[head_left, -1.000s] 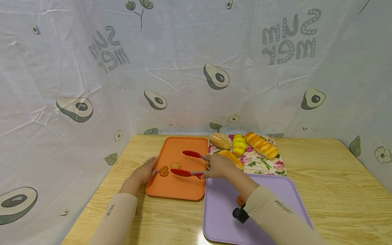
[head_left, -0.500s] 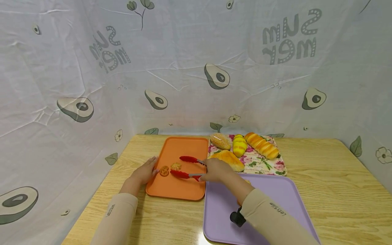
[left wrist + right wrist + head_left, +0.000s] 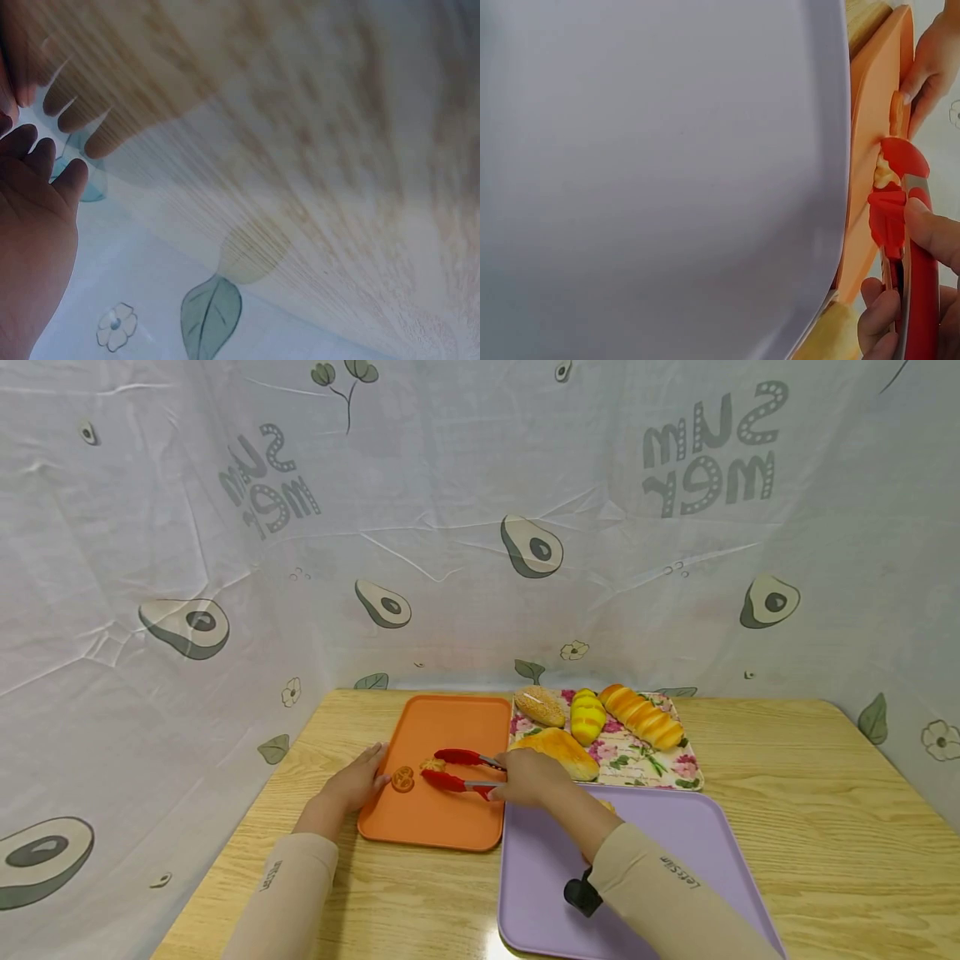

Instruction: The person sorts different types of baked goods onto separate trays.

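With my right hand I grip red-tipped metal tongs. Their two red tips lie around a small swirled cookie on the orange tray; the right wrist view shows that cookie between the tips. A pretzel-shaped cookie lies just left of it. My left hand holds the tray's left rim, thumb over the rim near the pretzel-shaped cookie, fingers outside. In the left wrist view, the left hand's fingers show low beside the table surface.
A purple tray stands at front right, under my right forearm, which partly hides a cookie there. Behind it, a flowered tray bears several breads, including a sesame bun and a long ridged loaf. Patterned cloth hangs behind the table.
The tongs have moved slightly left and their tips have come closer together around the swirled cookie. The left hand and the orange tray have stayed in place.
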Demonstrator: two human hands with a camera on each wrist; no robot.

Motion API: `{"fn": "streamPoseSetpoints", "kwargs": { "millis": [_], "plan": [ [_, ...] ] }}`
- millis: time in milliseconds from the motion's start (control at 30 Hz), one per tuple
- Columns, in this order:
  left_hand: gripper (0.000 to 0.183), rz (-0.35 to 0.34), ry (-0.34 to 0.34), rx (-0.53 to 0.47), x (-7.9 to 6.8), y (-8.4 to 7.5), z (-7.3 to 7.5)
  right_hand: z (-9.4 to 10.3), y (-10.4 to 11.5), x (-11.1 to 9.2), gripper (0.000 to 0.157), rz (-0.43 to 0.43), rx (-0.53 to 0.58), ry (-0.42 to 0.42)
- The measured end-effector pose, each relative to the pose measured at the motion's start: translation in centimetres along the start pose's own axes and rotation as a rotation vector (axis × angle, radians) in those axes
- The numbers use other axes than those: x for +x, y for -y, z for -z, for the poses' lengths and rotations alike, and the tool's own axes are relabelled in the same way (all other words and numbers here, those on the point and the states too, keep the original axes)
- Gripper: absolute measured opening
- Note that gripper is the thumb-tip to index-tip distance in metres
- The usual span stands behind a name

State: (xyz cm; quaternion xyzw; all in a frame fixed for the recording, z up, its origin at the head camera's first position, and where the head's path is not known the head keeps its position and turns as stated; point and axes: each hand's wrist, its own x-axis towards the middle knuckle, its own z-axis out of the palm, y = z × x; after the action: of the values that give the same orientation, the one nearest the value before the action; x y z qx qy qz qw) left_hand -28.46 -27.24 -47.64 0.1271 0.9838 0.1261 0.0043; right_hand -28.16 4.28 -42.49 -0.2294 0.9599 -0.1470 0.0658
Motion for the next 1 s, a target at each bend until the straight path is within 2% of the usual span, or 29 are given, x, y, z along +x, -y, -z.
{"fn": "streamPoseSetpoints", "kwargs": {
  "millis": [400, 767, 1000],
  "plan": [
    [0.059, 0.007, 0.001, -0.014, 0.1, 0.1, -0.2, 0.4, -0.3, -0.3, 0.058, 0.002, 0.02, -0.021],
    [0.061, 0.013, 0.004, -0.015, 0.1, 0.4, -0.3, 2.6, -1.4, -1.4, 0.063, 0.036, 0.063, -0.059],
    [0.061, 0.014, 0.009, -0.027, 0.1, 0.2, -0.2, 3.6, -2.6, -2.4, 0.068, 0.019, 0.069, -0.086]
  ]
}}
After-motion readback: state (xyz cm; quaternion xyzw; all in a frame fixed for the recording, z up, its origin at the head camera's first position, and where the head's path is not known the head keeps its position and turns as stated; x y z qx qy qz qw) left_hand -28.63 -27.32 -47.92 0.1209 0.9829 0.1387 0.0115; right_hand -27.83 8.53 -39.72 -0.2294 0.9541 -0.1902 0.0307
